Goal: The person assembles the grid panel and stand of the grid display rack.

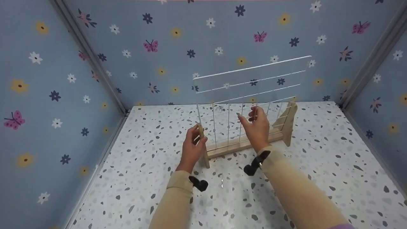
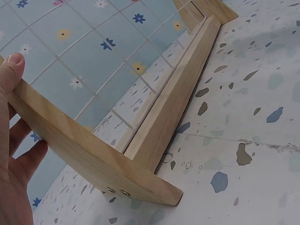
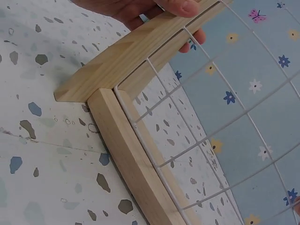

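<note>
A wire-grid rack with a wooden base stands on the speckled surface. Its white wire grid (image 1: pixel 252 67) leans up and back from a wooden crossbar (image 1: pixel 229 149) between two shaped side pieces. My left hand (image 1: pixel 192 148) grips the left wooden side piece (image 2: pixel 93 136), thumb at its front edge and fingers behind. Over the middle of the grid is my right hand (image 1: pixel 258 128), thumb spread from loosely bent fingers, holding nothing. In the right wrist view only a sliver of that hand shows at the edge. The right wooden side piece (image 1: pixel 288 125) stands untouched.
The white speckled tabletop (image 1: pixel 143 152) spreads around the rack. Blue flowered panels rise behind it (image 1: pixel 219 35) and on both sides, meeting at grey corner posts (image 1: pixel 95 60). Each wrist wears a black strap-on camera (image 1: pixel 198 183).
</note>
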### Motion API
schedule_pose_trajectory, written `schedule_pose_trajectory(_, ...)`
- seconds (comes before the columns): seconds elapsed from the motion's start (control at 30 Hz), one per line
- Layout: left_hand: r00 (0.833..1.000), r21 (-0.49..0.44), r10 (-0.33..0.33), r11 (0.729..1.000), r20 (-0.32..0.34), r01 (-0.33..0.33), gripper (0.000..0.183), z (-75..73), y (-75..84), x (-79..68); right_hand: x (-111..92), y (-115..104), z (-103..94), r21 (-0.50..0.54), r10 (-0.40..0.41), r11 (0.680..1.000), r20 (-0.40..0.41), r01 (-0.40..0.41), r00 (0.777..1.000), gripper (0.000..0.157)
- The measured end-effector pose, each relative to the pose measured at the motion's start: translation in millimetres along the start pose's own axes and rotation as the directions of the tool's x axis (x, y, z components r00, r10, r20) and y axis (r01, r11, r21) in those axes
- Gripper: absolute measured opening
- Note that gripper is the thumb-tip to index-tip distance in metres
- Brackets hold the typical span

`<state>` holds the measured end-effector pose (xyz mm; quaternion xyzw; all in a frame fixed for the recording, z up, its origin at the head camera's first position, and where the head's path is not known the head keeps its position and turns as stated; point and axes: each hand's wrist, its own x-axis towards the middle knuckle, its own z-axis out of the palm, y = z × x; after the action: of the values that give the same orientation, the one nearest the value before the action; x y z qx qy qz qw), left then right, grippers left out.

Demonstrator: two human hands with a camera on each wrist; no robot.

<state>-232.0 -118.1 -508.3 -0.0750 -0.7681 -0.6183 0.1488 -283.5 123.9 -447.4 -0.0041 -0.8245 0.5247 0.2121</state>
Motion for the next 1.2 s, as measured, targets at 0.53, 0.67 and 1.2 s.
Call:
schedule_pose_trajectory(0.53,0.995,0.014,-0.088,0.996,0.046,0.088,0.055,-10.0,1.4,12.1,-20.2,2.5,5.7,0.076,-0.044,0.996,-0.015,0.045,0.999,0.074)
schedule_pose_trajectory(0.67,0.993,0.018,-0.103,0.995,0.056,0.102,0.056,-12.4,4.0,14.0,-22.9,3.4,8.3,0.102,-0.062,0.993,-0.010,0.062,0.998,0.076)
schedule_pose_trajectory(1.2,0.984,0.111,-0.175,0.979,0.044,0.169,0.052,-11.9,9.1,29.2,-25.2,6.5,9.2,0.098,-0.059,0.994,0.019,0.057,0.998,0.079)
